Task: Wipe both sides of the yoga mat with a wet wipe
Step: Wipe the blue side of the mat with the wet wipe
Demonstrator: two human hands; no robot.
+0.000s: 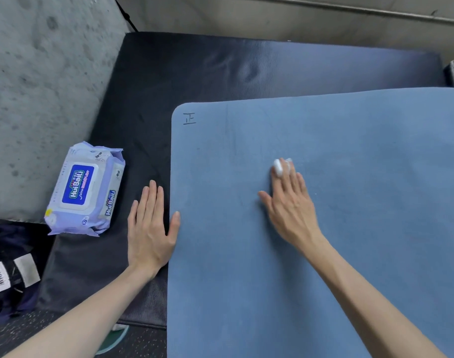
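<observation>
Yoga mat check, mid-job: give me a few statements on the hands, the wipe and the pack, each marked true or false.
1. The right hand presses a white wet wipe onto the blue yoga mat. True.
2. The left hand grips the wipe pack. False: it lies flat on the dark pad beside the mat's left edge, thumb touching the mat, apart from the pack.
3. The wipe pack sits on the blue mat. False: it lies left of the mat, at the dark pad's left edge.
4. A handwritten mark shows near the mat's far left corner. True.
5. The mat is rolled up. False: it lies spread flat.
</observation>
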